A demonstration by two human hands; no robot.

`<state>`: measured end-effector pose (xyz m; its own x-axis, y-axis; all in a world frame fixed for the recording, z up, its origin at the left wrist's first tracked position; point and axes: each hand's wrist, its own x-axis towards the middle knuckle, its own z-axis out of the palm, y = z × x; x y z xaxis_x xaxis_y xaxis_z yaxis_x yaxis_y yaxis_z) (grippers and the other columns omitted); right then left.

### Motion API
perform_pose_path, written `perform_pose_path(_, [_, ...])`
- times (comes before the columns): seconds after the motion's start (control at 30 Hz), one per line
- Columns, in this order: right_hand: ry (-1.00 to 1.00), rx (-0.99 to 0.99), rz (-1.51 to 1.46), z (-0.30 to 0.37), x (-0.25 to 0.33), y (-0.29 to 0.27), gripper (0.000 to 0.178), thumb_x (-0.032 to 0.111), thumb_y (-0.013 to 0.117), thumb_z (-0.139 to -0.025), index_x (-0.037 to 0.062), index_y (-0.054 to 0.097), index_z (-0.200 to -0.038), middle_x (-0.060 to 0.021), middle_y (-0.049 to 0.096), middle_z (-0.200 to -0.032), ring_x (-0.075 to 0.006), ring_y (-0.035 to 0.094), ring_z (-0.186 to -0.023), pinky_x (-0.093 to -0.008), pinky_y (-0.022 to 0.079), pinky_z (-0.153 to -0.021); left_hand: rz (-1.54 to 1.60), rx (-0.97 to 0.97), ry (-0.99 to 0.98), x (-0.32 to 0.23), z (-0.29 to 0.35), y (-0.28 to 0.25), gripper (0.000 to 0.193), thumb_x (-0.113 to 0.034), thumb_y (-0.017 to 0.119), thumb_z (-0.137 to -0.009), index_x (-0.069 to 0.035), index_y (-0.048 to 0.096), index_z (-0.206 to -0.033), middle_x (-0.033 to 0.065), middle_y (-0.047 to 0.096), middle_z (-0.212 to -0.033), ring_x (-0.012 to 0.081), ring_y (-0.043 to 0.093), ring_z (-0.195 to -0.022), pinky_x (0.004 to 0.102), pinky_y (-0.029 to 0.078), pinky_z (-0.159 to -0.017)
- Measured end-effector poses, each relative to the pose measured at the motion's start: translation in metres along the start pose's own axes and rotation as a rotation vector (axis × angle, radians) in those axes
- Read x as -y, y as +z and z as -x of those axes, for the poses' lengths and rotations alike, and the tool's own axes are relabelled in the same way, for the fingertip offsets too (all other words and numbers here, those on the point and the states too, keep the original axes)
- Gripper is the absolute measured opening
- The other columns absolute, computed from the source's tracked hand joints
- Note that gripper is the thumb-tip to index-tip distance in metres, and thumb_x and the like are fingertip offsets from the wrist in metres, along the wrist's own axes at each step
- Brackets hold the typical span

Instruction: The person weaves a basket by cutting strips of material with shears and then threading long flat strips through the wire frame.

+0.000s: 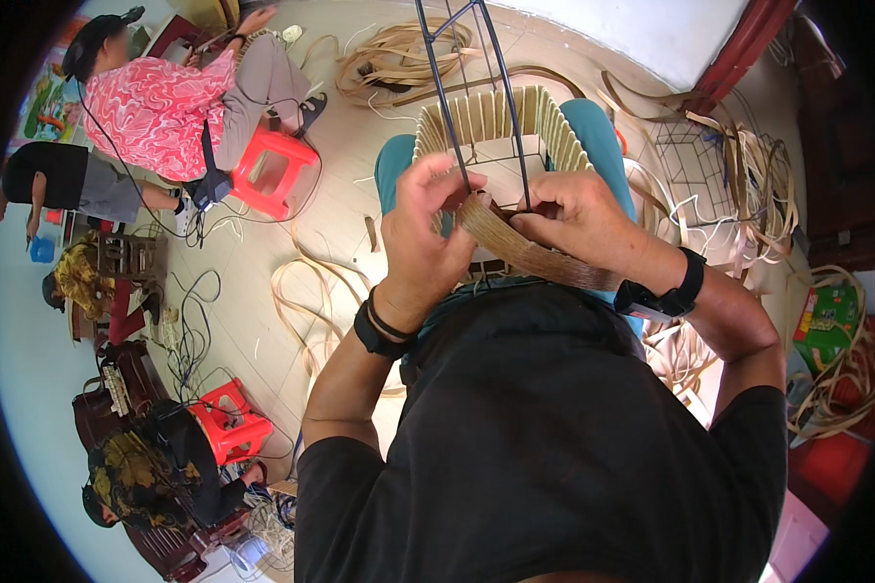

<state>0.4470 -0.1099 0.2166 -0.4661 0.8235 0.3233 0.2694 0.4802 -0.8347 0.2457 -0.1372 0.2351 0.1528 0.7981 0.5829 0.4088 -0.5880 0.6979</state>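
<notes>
A wide brown strip (530,255) with fine lengthwise grooves curves across the front of a black metal frame (508,87). My left hand (423,219) is closed at the strip's left end, fingers bent beside the frame's left rod. Thumb and fingers of my right hand (578,216) pinch the strip near the right rod, and its far end trails under my right wrist. The frame rises from a rectangular basket (561,136), whose sides are wrapped in pale strips. This basket sits between my knees. My fingers hide part of where strip and rods meet.
Coils of pale strip (408,53) lie on the tiled floor ahead, with loose strips (306,301) to the left. A bare wire frame (695,165) rests at right among more strips. Red stools (274,170) and several other people (165,117) are at left.
</notes>
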Motion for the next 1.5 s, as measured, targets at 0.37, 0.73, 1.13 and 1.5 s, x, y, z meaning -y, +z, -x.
perform_pose_path(0.37, [-0.025, -0.004, 0.035, -0.001, -0.001, -0.001, 0.019, 0.017, 0.071, -0.076, 0.002, 0.06, -0.074, -0.014, 0.057, -0.063, -0.0278, 0.056, -0.055, -0.0356, 0.043, -0.051, -0.248, -0.046, 0.282, 0.0, 0.026, -0.028, 0.024, 0.003, 0.074, -0.074, 0.002, 0.06, -0.094, 0.014, 0.067, -0.086, 0.0172, 0.064, -0.073, 0.0267, 0.051, -0.064])
perform_pose_path(0.73, [0.0, 0.043, -0.03, 0.001, 0.002, -0.005, 0.02, 0.012, 0.07, -0.08, -0.0014, 0.057, -0.074, -0.0074, 0.052, -0.065, -0.0119, 0.049, -0.057, -0.029, 0.037, -0.05, 0.603, -0.139, -0.304, -0.011, 0.036, -0.02, 0.019, -0.01, 0.058, -0.094, 0.004, 0.064, -0.106, 0.0108, 0.068, -0.093, 0.0166, 0.065, -0.08, 0.0282, 0.052, -0.074])
perform_pose_path(1.13, [-0.023, -0.038, 0.047, 0.005, 0.005, -0.001, 0.017, 0.016, 0.07, -0.077, 0.0035, 0.059, -0.074, -0.0129, 0.057, -0.068, -0.031, 0.058, -0.061, -0.0377, 0.043, -0.053, -0.333, 0.088, 0.599, -0.009, -0.049, -0.026, 0.027, 0.001, 0.074, -0.067, -0.006, 0.069, -0.092, 0.0174, 0.056, -0.119, 0.0285, 0.061, -0.099, 0.0317, 0.051, -0.069])
perform_pose_path(1.5, [-0.139, -0.017, 0.094, 0.002, -0.008, 0.0, 0.013, 0.006, 0.068, -0.075, 0.0047, 0.057, -0.08, -0.0131, 0.058, -0.073, -0.0321, 0.059, -0.067, -0.0383, 0.045, -0.057, 0.134, -0.013, 0.024, 0.003, -0.042, -0.006, 0.066, 0.005, 0.065, -0.077, 0.0, 0.031, -0.134, 0.0133, 0.062, -0.111, 0.0192, 0.063, -0.098, 0.029, 0.051, -0.082])
